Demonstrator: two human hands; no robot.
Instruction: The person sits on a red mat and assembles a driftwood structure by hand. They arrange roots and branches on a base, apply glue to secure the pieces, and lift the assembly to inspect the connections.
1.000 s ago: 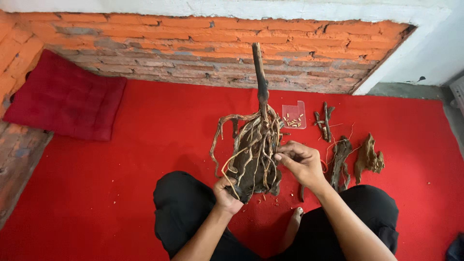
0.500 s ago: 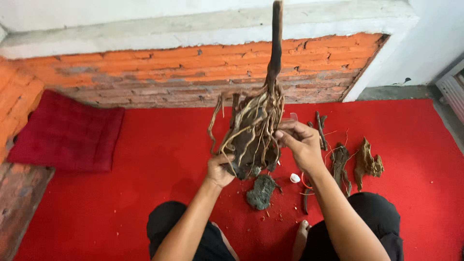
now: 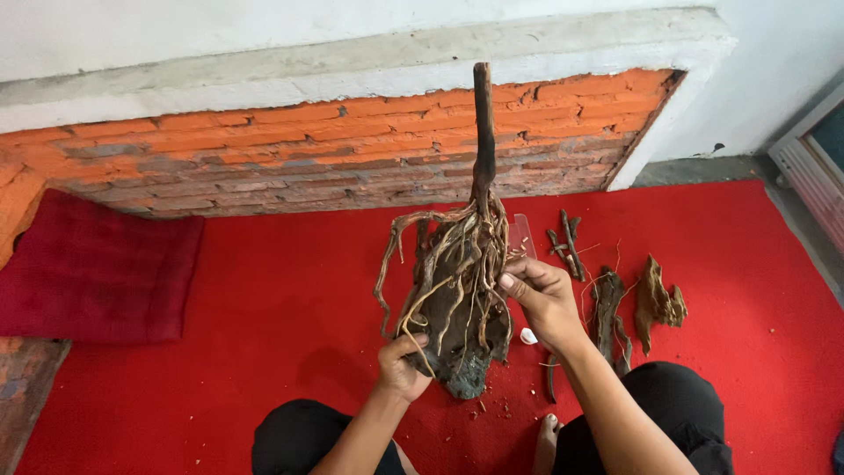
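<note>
A piece of driftwood (image 3: 459,290) with a straight dark stem and a tangle of thin pale roots is held upright in front of me. My left hand (image 3: 401,365) grips its lower left side near the dark base. My right hand (image 3: 540,297) pinches thin roots on its right side. A small white object (image 3: 528,336) lies on the red carpet just below my right hand.
Loose wood pieces (image 3: 655,302) and twigs (image 3: 565,239) lie on the red carpet (image 3: 264,334) to the right. A clear plastic packet (image 3: 522,232) sits behind the driftwood. A dark red cushion (image 3: 92,268) lies left. A brick wall (image 3: 264,149) runs behind.
The driftwood was lifted off the carpet and is now a little lower than half a second ago. A dark chunk seen on the carpet then is not visible now.
</note>
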